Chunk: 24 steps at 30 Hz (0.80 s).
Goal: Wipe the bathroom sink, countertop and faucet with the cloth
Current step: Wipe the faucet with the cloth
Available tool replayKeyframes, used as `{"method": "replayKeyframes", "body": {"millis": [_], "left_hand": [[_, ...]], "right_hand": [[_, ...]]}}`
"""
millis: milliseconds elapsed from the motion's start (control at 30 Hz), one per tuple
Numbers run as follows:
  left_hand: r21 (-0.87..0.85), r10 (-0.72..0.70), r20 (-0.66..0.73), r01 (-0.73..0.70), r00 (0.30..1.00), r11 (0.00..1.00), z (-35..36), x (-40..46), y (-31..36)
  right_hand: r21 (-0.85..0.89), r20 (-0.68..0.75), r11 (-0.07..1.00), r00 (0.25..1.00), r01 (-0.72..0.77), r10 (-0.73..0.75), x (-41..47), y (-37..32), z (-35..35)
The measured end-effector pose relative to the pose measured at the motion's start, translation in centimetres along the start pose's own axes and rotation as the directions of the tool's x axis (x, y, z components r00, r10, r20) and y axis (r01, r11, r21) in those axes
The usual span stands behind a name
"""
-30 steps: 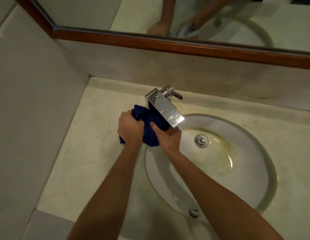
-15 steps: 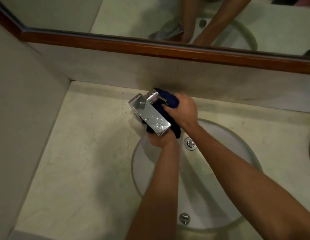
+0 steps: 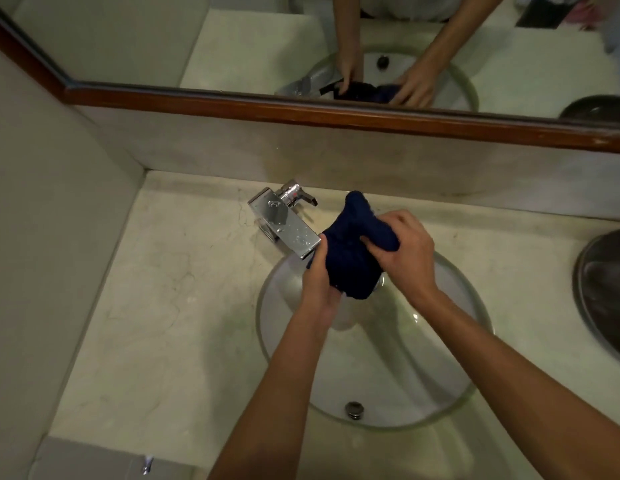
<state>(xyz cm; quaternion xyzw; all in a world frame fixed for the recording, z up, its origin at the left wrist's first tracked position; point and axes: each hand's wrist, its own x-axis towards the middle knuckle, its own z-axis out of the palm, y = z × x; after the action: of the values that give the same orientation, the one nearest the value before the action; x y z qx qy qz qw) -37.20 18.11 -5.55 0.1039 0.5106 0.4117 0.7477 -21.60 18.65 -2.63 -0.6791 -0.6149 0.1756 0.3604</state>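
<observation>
Dark blue cloth (image 3: 350,258) bunching between both hands above the sink (image 3: 440,393), left hand (image 3: 319,282) gripping its lower edge, right hand (image 3: 402,251) pinching its top, faucet (image 3: 284,223) just beside, no readable writing.

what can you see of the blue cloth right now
The cloth is dark navy, soft and bunched into a loose wad, not spread flat. It sits above the back of the sink bowl, just right of the chrome faucet spout. Both hands hold it: the left hand grips its lower left edge, the right hand pinches its upper right fold. One corner sticks up toward the backsplash.
</observation>
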Motion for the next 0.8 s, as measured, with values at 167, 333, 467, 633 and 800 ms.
{"method": "replayKeyframes", "body": {"millis": [167,333,467,633,800], "left_hand": [[-0.044,0.072,-0.043,-0.074,0.996,0.996,1.6,-3.6,-0.1],[-0.058,0.056,0.016,-0.055,0.998,0.997,1.1,-5.2,-0.3],[-0.050,-0.031,0.116,0.037,0.993,0.998,2.3,-6.0,-0.3],[-0.126,-0.017,0.148,0.036,0.989,0.991,1.5,-5.4,-1.2],[-0.053,-0.051,0.136,0.058,0.989,0.997,4.8,-7.6,-3.7]], "right_hand": [[-0.042,0.279,0.923,0.891,0.383,-0.357,-4.4,-0.8,-1.1],[0.326,0.185,0.877,0.934,-0.353,0.307,-5.9,-2.4,-4.0],[0.554,0.577,0.360,0.658,-0.751,0.484,-6.7,-2.3,-4.7],[0.618,0.309,0.395,0.672,-0.680,0.673,-8.3,0.8,-8.9],[0.574,0.395,0.399,0.669,-0.715,0.630,-9.5,4.4,-12.5]]}}
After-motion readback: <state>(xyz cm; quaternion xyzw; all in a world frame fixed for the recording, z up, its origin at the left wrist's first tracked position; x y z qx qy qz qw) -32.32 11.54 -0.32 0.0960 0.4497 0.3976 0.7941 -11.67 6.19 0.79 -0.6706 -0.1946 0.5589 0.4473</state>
